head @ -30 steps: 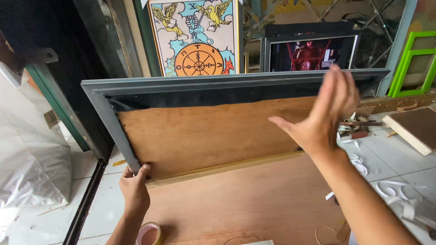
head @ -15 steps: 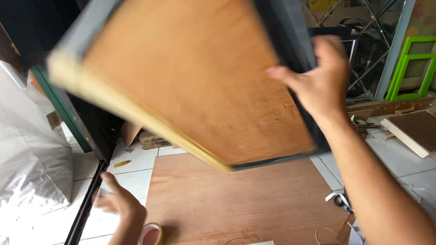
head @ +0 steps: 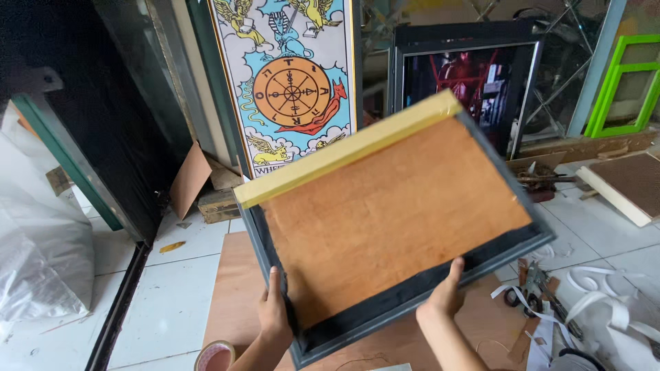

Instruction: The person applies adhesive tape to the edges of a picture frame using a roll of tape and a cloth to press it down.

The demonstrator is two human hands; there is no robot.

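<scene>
I hold a dark grey picture frame [head: 495, 251] back side up, with a brown wooden backing board [head: 392, 213] set in it. One long edge, now the far one, is covered with yellowish tape [head: 344, 152]. My left hand [head: 273, 317] grips the frame's near left corner. My right hand [head: 443, 299] grips the near edge, thumb on the frame. The frame is tilted, right side farther from me, above a brown plywood sheet [head: 230, 295] on the tiled floor.
A tape roll [head: 214, 357] lies by my left arm. Scissors [head: 512, 297] and white paper strips [head: 605, 302] lie at the right. A tall wheel-pattern picture [head: 289, 82], a black framed picture [head: 474, 75], green frames [head: 622, 86] and a glass pane [head: 69, 165] stand behind. A plastic bag [head: 38, 254] sits left.
The frame stood on its edge on the plywood, then was lifted and turned. Now it is lower and flatter, with both hands holding its near edge.
</scene>
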